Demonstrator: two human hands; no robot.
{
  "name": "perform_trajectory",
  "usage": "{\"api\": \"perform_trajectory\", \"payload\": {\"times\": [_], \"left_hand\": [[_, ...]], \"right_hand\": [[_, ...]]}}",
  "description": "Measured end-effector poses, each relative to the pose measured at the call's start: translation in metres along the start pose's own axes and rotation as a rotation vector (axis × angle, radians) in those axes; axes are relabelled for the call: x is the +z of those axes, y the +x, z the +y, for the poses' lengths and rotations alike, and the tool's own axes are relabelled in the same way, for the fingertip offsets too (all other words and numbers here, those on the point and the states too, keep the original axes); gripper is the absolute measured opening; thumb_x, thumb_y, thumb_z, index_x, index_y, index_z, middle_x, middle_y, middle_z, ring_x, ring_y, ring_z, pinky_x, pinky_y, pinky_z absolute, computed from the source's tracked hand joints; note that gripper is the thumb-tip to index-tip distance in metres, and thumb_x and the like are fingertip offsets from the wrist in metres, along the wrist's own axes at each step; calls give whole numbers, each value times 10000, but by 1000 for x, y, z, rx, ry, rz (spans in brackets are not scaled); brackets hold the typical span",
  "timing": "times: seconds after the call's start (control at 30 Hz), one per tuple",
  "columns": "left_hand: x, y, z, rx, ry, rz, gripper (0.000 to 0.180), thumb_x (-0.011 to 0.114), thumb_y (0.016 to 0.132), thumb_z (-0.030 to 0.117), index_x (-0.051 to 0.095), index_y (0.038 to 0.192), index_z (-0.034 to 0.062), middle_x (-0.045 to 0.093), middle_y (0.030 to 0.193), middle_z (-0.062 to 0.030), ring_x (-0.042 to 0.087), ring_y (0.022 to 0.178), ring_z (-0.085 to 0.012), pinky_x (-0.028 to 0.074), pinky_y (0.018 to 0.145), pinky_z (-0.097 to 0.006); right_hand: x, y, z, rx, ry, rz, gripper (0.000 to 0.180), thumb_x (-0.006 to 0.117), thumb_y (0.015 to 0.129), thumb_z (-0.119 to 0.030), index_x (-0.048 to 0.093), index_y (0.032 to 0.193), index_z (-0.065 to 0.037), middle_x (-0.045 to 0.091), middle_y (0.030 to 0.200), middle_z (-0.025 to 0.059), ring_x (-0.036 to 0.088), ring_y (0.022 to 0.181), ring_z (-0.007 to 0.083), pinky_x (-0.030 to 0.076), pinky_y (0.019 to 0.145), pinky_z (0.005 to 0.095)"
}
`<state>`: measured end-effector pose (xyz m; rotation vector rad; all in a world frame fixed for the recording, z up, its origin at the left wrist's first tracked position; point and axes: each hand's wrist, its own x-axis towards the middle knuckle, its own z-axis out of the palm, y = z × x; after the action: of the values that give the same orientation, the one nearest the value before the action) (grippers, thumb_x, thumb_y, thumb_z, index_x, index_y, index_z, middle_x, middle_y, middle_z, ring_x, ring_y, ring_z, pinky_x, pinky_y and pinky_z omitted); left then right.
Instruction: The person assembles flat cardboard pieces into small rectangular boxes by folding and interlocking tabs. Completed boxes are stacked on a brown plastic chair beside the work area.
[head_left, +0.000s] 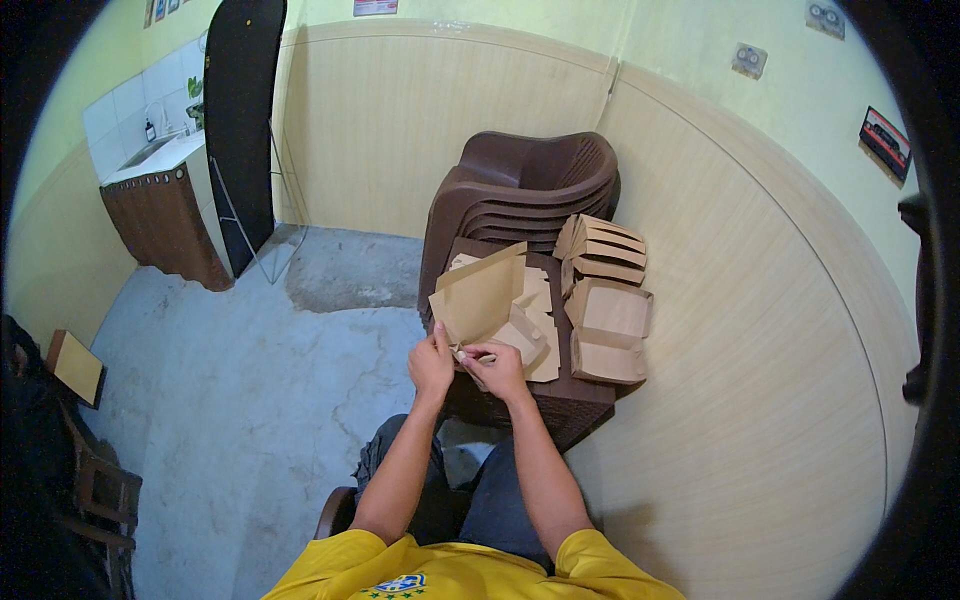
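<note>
Both of my hands grip the near edge of a partly folded brown cardboard box. Its large lid panel stands tilted up, and its tray part lies to the right. My left hand pinches the near left corner, thumb pointing up. Close beside it, my right hand has its fingers closed on the near side flap. Beneath the box lie flat cardboard blanks on a brown woven-pattern plastic table. To the right sits a folded box with its lid open; several more folded boxes are nested behind it.
Stacked brown plastic chairs stand beyond the table. A panelled wall runs along the right. A tall black board and a sink counter are at the far left. Dark furniture stands at the left edge.
</note>
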<state>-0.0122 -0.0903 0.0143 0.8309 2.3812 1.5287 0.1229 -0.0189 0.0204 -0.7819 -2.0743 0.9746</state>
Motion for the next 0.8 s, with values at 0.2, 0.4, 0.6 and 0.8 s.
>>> {"api": "perform_trajectory", "payload": {"times": [0.2,0.4,0.6,0.8], "left_hand": [[-18,11,9,31,31,-120,593,472,1086,546,779,1118,41,763,1024,-257,721,974,-487,541,824,-582],[-33,14,14,433,289,-83,395,647,981,421,819,1098,86,784,1016,-225,739,948,-447,577,828,-506],[7,33,-5,26,-346,-229,347,688,1012,357,787,1047,26,766,1078,-192,736,1011,-348,552,807,-416],[26,35,-32,-584,-953,-294,422,662,1041,280,670,1363,7,758,1216,-116,725,1122,-290,579,871,-428]], "right_hand": [[2,2,4,-2,58,-42,193,850,853,-123,828,1020,-28,795,1009,154,781,901,266,616,828,361],[3,2,12,52,-68,-119,158,798,852,-115,830,992,-50,782,1014,161,763,926,314,603,872,395],[9,9,29,107,-94,51,301,756,930,-140,766,1188,15,758,1074,178,755,876,247,613,792,370],[9,22,55,365,42,35,736,772,1003,-344,461,1551,37,707,1275,224,728,929,227,608,725,350]]}}
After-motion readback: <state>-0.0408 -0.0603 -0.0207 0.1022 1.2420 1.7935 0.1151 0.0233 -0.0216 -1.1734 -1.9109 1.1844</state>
